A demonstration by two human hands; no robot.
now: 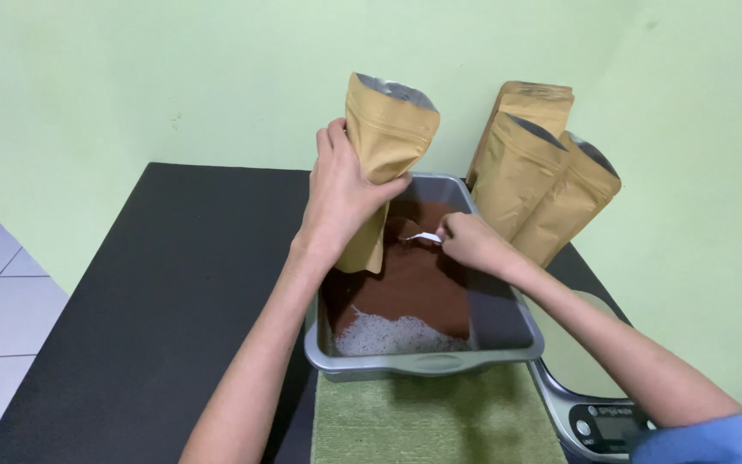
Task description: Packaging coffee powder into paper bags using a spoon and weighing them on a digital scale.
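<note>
Left hand (347, 196) is clenched around a kraft stand-up pouch (386, 142), grip wrapped about its lower-middle, thumb across the front. The pouch hangs over the grey plastic tray (427, 362), its bottom edge just above or touching the brown powder (418, 279); can't tell which. Holding it over the tray means any spill drops back into the powder, not onto the tabletop (165, 283).

Pouch orientation: long axis near vertical, tilted slightly so the open mouth points up and a bit to the right, toward the scooping hand. The grey foil lining shows at the mouth, so it's unsealed and spread open.

Right hand (472, 241) grasps a small white scoop (425, 236), fingers pinched on the handle end. The scoop lies roughly level, bowl pointing left toward the pouch, down at the powder surface. Whether it's loaded isn't visible.

The powder is banked toward the far end of the tray; the near end shows a bare, speckled floor.

Three more kraft pouches (532, 176) stand upright and open behind the tray on the right, leaning against the green wall (173, 69), close to the scooping side.

The tray sits on a green mat (440, 421). A digital scale (599, 408) is just beside the tray's near right corner, partly under the right forearm, platform bare.
</note>
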